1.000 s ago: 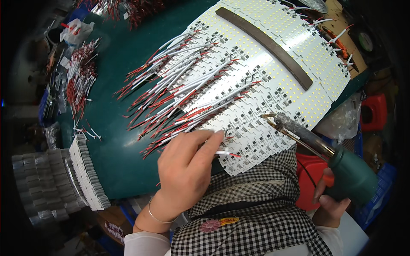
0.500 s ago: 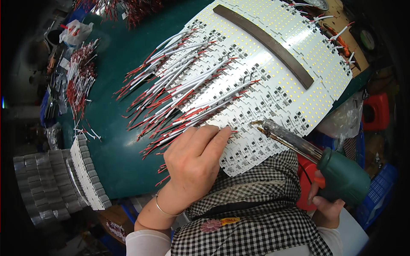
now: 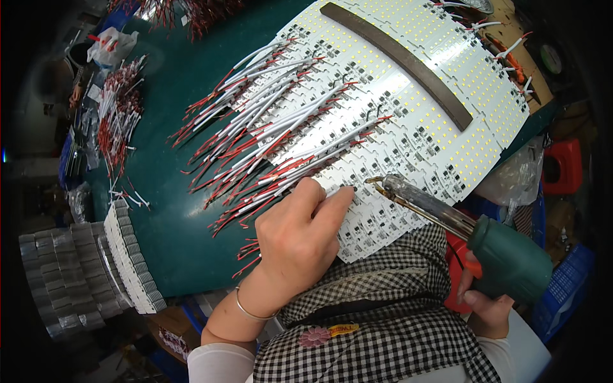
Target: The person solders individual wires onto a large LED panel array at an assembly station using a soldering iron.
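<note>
A wide sheet of white LED circuit boards (image 3: 408, 96) lies on the green table (image 3: 166, 210). Several red and white wires (image 3: 268, 140) stick out from its left side. My left hand (image 3: 300, 239) rests on the near edge of the boards, fingertips pressing a wire end against a board. My right hand (image 3: 488, 300) grips a green-handled soldering iron (image 3: 504, 255). Its metal tip (image 3: 377, 183) hovers just right of my left fingertips, close above the board.
A dark curved bar (image 3: 396, 57) lies across the boards. Stacks of white boards (image 3: 128, 255) sit at the table's left edge, loose wire bundles (image 3: 115, 115) farther left. A red box (image 3: 562, 166) and a blue crate (image 3: 568, 287) stand at right.
The soldering iron's tip has moved left toward my left fingertips. My left hand has slid slightly right and forward along the board edge.
</note>
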Demonstrator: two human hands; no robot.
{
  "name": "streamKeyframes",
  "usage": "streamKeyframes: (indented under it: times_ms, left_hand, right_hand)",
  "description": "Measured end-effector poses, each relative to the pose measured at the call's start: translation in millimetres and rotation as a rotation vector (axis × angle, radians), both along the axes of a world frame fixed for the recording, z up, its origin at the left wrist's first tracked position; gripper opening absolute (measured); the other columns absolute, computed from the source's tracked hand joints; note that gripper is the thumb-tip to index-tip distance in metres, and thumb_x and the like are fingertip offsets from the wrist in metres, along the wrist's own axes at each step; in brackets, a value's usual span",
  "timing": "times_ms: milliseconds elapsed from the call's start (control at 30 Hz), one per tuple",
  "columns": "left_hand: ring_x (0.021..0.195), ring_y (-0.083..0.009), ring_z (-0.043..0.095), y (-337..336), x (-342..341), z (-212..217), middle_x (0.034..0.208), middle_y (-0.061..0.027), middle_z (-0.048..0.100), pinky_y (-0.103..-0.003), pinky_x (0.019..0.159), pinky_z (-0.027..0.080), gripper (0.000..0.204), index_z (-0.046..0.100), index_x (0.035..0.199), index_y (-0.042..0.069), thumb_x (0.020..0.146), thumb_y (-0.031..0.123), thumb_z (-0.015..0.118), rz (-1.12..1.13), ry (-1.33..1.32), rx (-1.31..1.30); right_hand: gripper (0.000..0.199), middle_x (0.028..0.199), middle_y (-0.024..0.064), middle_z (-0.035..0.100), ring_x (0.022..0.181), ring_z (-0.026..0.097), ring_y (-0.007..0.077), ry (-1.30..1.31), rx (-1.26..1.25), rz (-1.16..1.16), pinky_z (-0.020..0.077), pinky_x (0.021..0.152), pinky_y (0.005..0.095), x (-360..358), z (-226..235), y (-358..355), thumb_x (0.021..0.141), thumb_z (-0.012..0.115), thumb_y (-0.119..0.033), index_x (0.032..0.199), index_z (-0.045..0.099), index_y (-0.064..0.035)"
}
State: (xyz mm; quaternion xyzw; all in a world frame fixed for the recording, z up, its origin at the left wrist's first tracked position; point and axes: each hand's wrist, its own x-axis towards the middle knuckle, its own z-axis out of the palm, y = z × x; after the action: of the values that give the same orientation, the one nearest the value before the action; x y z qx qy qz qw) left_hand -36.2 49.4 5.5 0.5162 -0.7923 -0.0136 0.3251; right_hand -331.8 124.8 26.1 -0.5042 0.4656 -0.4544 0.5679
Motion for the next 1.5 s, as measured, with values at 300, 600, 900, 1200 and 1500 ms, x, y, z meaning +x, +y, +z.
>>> streamKeyframes:
  times_ms: [300,600,900,1200,1500]
  left_hand:
    - [0.051,-0.0186,0.049,-1.1,-5.2,2.9,0.067,-0.0070,0.048,-0.029,0.045,0.039,0.026,0.068,0.089,0.004,0.070,-0.013,0.065,0.045,0.157,0.132]
    - [0.052,-0.0181,0.050,0.4,-9.8,2.4,0.067,-0.0069,0.049,-0.028,0.046,0.039,0.022,0.068,0.089,0.003,0.072,-0.011,0.068,0.084,0.167,0.123]
    - [0.051,-0.0183,0.050,3.0,-10.4,0.0,0.067,-0.0063,0.048,-0.029,0.044,0.039,0.025,0.067,0.091,0.003,0.070,-0.011,0.068,0.098,0.112,0.067]
    - [0.051,-0.0186,0.051,3.1,-9.8,0.3,0.067,-0.0066,0.049,-0.029,0.045,0.041,0.027,0.068,0.092,0.003,0.069,-0.012,0.066,0.086,0.120,0.074]
    - [0.053,-0.0194,0.052,3.1,-9.7,-2.3,0.067,-0.0069,0.050,-0.029,0.046,0.042,0.030,0.068,0.092,0.003,0.067,-0.013,0.065,0.082,0.108,0.080]
  right_hand:
    - [0.057,0.117,0.0221,0.057,0.058,0.060,0.0183,0.056,0.059,-0.094,0.0502,0.048,0.0257,9.0,3.5,-2.0,0.066,0.073,-0.004,0.116,0.053,0.0141]
    - [0.055,0.103,0.0191,0.061,0.065,0.059,0.0179,0.021,0.224,-0.164,0.0494,0.055,0.0262,23.2,10.2,-3.5,0.067,0.072,-0.005,0.117,0.053,0.0097]
    - [0.052,0.081,0.0144,0.059,0.065,0.057,0.0171,0.088,0.221,0.001,0.0484,0.058,0.0267,23.6,2.8,-7.7,0.072,0.070,-0.006,0.120,0.051,0.0032]
    - [0.060,0.085,0.0154,0.060,0.061,0.057,0.0169,0.209,0.056,0.117,0.0493,0.056,0.0268,13.3,-9.9,-2.4,0.071,0.070,-0.004,0.126,0.046,0.0036]
    - [0.060,0.097,0.0169,0.058,0.053,0.058,0.0179,-0.030,0.313,-0.175,0.0497,0.046,0.0258,26.2,14.0,-13.7,0.068,0.073,-0.007,0.118,0.046,0.0124]
